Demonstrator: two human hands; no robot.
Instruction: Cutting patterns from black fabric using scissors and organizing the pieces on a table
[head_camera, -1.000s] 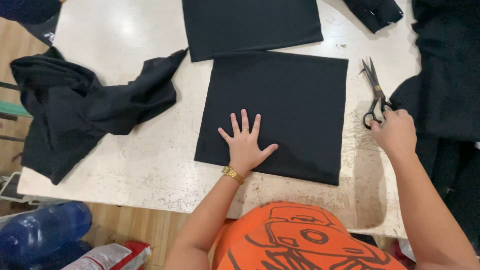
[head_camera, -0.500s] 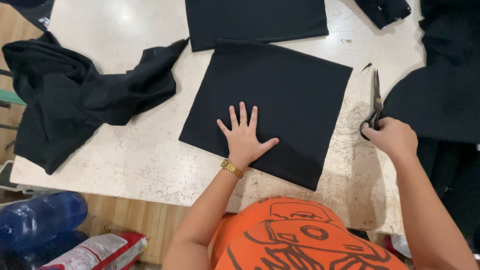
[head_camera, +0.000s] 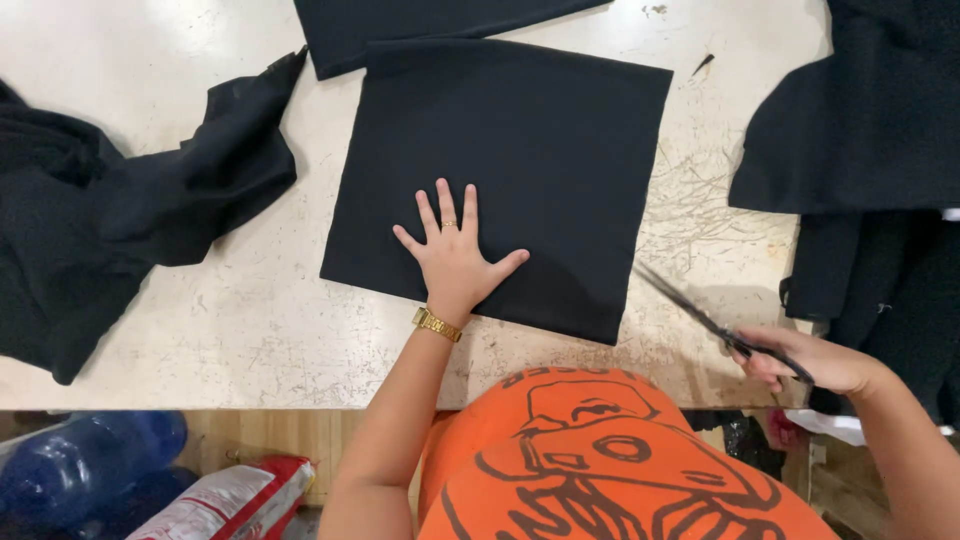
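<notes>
Our left hand (head_camera: 455, 255) lies flat, fingers spread, on the black cloth square (head_camera: 520, 160) at the tabletop (head_camera: 200, 330) centre. At four o'clock, our right hand (head_camera: 810, 360) grips scissors (head_camera: 715, 325).

A flat black fabric square (head_camera: 520, 160) lies on the table, dark scissors (head_camera: 715, 325) angled toward its near-right corner.
</notes>
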